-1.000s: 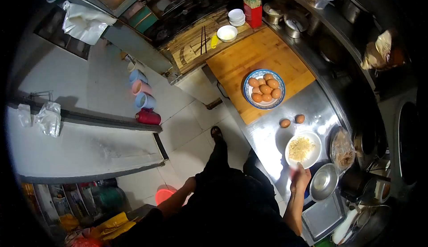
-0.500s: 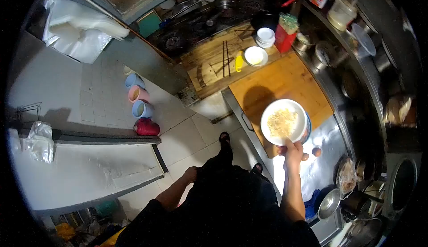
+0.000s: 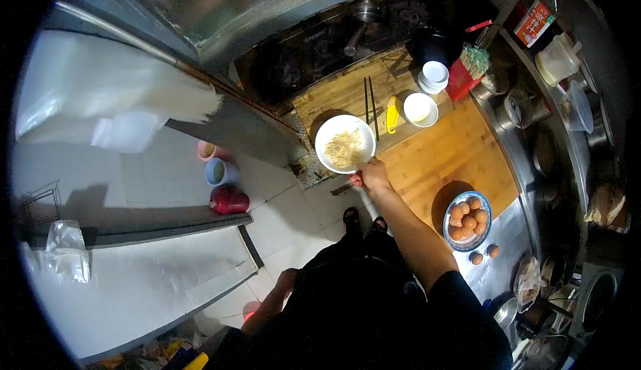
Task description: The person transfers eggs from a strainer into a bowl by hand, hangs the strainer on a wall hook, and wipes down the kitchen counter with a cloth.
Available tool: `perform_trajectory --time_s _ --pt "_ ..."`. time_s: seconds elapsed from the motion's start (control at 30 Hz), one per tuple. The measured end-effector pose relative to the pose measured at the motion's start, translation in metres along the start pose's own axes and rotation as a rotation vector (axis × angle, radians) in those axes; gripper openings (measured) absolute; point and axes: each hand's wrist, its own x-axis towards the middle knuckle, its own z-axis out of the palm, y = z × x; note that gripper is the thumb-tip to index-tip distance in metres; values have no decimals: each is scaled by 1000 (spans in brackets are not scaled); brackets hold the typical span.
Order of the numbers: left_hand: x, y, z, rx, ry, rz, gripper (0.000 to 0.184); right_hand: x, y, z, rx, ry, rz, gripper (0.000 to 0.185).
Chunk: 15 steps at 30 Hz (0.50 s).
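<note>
My right hand (image 3: 371, 173) grips the rim of a white bowl (image 3: 322, 157) on its near side, thumb and fingers closed around the edge. Pale yellow shredded food (image 3: 344, 148) lies in the bowl. The bowl is over the left end of the wooden counter (image 3: 327, 99), beside a pair of dark chopsticks (image 3: 371, 106). My left hand (image 3: 287, 279) hangs low by my dark clothing; its fingers are too small and hidden to make out. A blue-rimmed bowl (image 3: 448, 226) of brown eggs (image 3: 469, 223) stands at the near edge of the cutting board (image 3: 434, 163).
A yellow peeler-like tool (image 3: 392, 117), a small white bowl (image 3: 420, 110) and stacked white dishes (image 3: 434, 76) sit beyond the board. Two loose eggs (image 3: 476, 258) lie on the metal counter. Left are a stove (image 3: 280, 69), plastic bags (image 3: 100, 89) and a red container (image 3: 229, 200) on the floor.
My right hand has carried the white bowl leftward, from above the board to the wooden counter's left end. The egg bowl, previously mostly hidden beneath it, now shows. My view has shifted.
</note>
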Motion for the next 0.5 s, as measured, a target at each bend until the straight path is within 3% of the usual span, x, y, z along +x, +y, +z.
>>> perform_trajectory --time_s 0.03,0.07,0.1,0.13,0.23,0.43,0.5 --pt "45 -91 71 -55 29 79 35 4 -6 10 -19 11 -15 18" --pt "43 -84 62 20 3 -76 36 8 -11 17 -19 10 -17 18" --pt "46 -100 73 209 8 45 38 13 -17 22 -40 -8 -5 17" --pt "45 -113 89 -61 278 82 38 18 -21 27 -61 -27 8 15" --pt "25 -105 82 28 242 134 41 35 -22 39 -49 -54 33 14" --pt "11 -103 92 122 142 -11 40 69 -16 50 -68 -95 -1 25" --pt "-2 -89 81 -494 303 174 39 66 -27 56 -17 -81 -18 29"
